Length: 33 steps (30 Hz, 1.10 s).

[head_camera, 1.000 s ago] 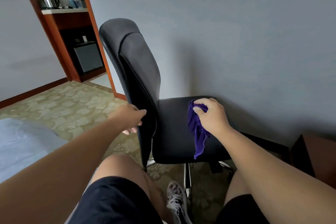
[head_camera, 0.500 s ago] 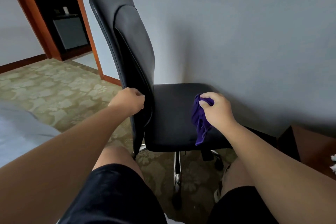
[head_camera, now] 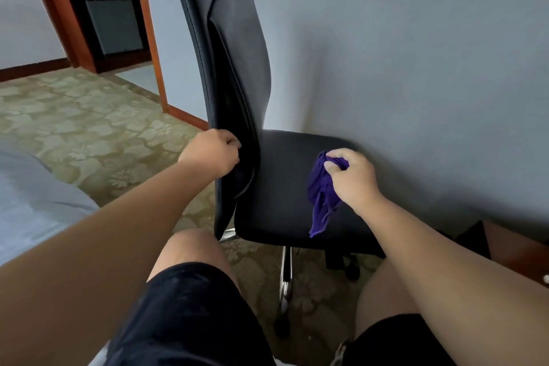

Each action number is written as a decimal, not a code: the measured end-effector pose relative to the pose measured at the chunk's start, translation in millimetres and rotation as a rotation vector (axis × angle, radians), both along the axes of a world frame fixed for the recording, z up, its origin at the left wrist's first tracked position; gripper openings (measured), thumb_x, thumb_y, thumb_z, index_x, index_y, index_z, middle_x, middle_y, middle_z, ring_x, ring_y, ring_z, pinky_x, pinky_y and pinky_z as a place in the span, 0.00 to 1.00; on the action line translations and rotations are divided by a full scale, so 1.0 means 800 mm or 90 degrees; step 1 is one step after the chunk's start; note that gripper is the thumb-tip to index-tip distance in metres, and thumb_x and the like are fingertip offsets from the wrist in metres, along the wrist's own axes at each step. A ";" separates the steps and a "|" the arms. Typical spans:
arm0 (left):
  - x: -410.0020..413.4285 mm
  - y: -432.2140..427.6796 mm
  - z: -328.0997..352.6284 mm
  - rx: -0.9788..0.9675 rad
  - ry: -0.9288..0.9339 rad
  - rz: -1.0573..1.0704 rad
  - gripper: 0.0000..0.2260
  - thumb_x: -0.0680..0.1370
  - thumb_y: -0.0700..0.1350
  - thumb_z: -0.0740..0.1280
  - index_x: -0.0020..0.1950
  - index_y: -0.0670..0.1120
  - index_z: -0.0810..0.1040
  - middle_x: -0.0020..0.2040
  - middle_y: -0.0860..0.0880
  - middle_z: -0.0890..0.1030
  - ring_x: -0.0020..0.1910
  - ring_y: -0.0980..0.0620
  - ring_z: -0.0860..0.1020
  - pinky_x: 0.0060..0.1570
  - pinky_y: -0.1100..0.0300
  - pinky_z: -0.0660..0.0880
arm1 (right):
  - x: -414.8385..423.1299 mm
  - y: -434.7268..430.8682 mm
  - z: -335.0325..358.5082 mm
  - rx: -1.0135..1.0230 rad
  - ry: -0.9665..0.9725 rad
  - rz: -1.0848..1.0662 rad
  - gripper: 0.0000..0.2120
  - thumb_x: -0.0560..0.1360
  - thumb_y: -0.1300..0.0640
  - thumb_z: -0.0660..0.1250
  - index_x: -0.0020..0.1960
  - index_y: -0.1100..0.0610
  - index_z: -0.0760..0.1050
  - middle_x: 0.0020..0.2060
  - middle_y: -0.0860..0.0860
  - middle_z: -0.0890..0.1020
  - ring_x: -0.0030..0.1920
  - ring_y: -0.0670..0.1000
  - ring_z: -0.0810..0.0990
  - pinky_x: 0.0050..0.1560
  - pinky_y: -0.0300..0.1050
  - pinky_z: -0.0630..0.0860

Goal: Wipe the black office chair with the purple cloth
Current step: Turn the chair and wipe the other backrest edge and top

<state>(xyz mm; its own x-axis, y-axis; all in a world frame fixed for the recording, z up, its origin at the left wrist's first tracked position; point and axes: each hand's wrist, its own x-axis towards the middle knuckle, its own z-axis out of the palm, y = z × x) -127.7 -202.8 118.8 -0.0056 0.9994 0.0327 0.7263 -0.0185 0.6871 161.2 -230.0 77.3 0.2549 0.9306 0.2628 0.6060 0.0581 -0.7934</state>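
Patterned beige carpet (head_camera: pixel 89 128) and a grey wall (head_camera: pixel 416 68) frame the black padded office chair (head_camera: pixel 231 53), which stands against that wall; the left hand (head_camera: pixel 211 154) curls its fingers round the backrest's lower edge; the right hand (head_camera: pixel 350 178) pinches the crumpled purple cloth (head_camera: pixel 320 196), which drapes on the seat near its front.

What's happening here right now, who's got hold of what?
A person sits facing the black office chair, which stands side-on against the wall. The left hand grips the near edge of the backrest low down, apparently steadying it. The right hand holds the bunched purple cloth over the seat, with the loose end trailing toward the seat's front edge. Whether the cloth is pressed onto the seat is hard to tell.
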 end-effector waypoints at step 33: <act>-0.087 0.088 0.000 0.024 -0.034 0.136 0.25 0.82 0.55 0.58 0.78 0.51 0.60 0.72 0.51 0.71 0.31 0.61 0.77 0.27 0.65 0.69 | -0.208 0.105 0.028 0.204 -0.095 0.169 0.09 0.79 0.58 0.68 0.58 0.54 0.82 0.50 0.48 0.77 0.48 0.49 0.78 0.48 0.44 0.76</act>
